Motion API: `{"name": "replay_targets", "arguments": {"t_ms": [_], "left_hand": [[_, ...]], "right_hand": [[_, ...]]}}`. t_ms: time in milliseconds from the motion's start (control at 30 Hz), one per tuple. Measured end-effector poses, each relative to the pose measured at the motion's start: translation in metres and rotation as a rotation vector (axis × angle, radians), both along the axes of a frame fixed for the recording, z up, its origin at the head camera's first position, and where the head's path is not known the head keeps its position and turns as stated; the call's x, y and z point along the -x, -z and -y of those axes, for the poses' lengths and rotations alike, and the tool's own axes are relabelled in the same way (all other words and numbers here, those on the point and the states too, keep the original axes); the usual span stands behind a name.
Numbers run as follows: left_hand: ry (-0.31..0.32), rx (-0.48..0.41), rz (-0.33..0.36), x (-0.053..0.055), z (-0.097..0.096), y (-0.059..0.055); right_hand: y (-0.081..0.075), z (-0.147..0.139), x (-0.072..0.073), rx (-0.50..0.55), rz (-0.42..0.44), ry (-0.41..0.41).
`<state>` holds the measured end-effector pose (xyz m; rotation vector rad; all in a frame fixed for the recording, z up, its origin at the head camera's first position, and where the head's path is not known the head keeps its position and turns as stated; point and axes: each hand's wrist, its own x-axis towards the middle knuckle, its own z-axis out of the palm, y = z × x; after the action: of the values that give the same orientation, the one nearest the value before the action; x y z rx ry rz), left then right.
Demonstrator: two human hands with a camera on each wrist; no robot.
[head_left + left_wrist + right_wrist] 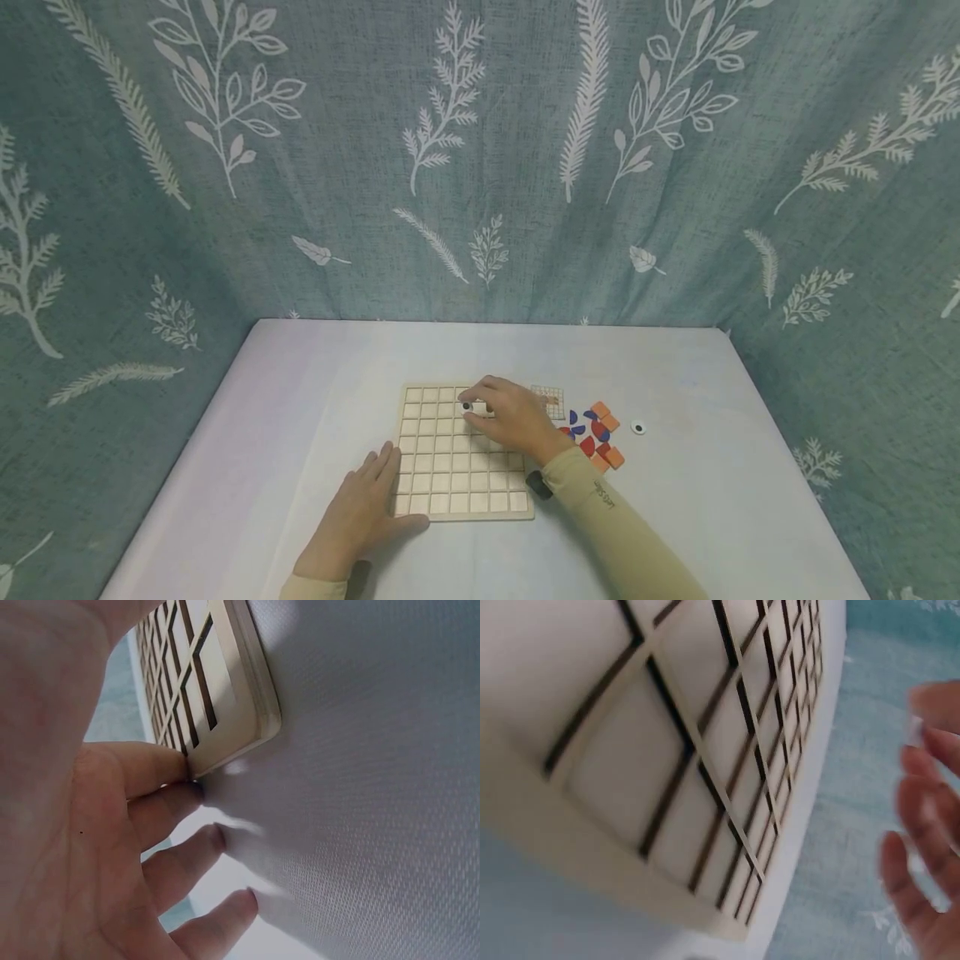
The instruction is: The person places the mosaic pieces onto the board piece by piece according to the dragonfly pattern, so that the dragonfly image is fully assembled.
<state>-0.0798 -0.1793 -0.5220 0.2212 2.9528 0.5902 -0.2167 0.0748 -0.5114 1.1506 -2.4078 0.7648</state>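
Note:
A wooden grid board (441,513) lies flat on the white table. Over its upper part, my right hand (517,417) pinches a small white disc with a black dot (467,407) between thumb and finger. In the right wrist view that hand (934,802) appears at the right edge, blurred, with a bit of white at its fingertips. My left hand (360,508) rests at the board's lower left corner, fingers along the left side and thumb by the front edge. The left wrist view shows its fingers (187,862) extended and spread, the tips on the tabletop.
Right of the board lie several orange pieces (614,457) and red and blue pieces (598,428). Another white disc with a black dot (638,427) sits farther right. A small printed grid card (553,402) is partly behind the right hand. A patterned curtain (480,167) surrounds the table.

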Motion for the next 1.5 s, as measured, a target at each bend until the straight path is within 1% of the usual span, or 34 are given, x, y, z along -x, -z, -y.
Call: {"name": "replay_targets", "arguments": {"t_ms": [133,233,300,367,533,633,767,867,967,1100,1267,1500], "left_hand": [[-0.001,0.001,0.001,-0.002,0.001,-0.001],[0.001,0.007,-0.009,-0.003,0.002,-0.001],[0.001,0.009,-0.018,-0.003,0.002,-0.001],[-0.002,0.004,-0.026,-0.002,0.002,-0.001],[0.0,-0.002,-0.009,0.001,0.001,0.001],[0.003,-0.002,0.001,0.003,0.0,0.002],[-0.01,-0.012,0.014,0.002,0.0,-0.001],[-0.011,-0.008,0.017,0.001,0.001,-0.003],[-0.007,-0.008,0.015,0.001,0.001,-0.003],[-0.007,-0.011,0.018,0.002,0.001,-0.001],[-0.003,-0.005,0.002,0.003,0.0,-0.001],[0.019,-0.013,-0.017,0.002,0.0,-0.003]], "right_hand": [[0.002,0.014,0.005,0.092,-0.078,-0.045],[0.003,0.022,0.008,0.122,-0.094,-0.05],[0.003,0.027,0.009,0.116,-0.07,-0.049],[0.005,0.03,0.01,0.082,-0.04,-0.037],[0.012,0.035,0.012,-0.026,0.032,0.014],[0.015,0.037,0.013,-0.048,0.074,0.031],[0.018,0.042,0.016,-0.116,0.14,0.038],[0.019,0.047,0.018,-0.2,0.192,0.066],[0.02,0.05,0.018,-0.244,0.238,0.101],[0.019,0.05,0.018,-0.251,0.267,0.125],[0.018,0.049,0.017,-0.254,0.281,0.126],[0.016,0.049,0.016,-0.257,0.304,0.129]]}}
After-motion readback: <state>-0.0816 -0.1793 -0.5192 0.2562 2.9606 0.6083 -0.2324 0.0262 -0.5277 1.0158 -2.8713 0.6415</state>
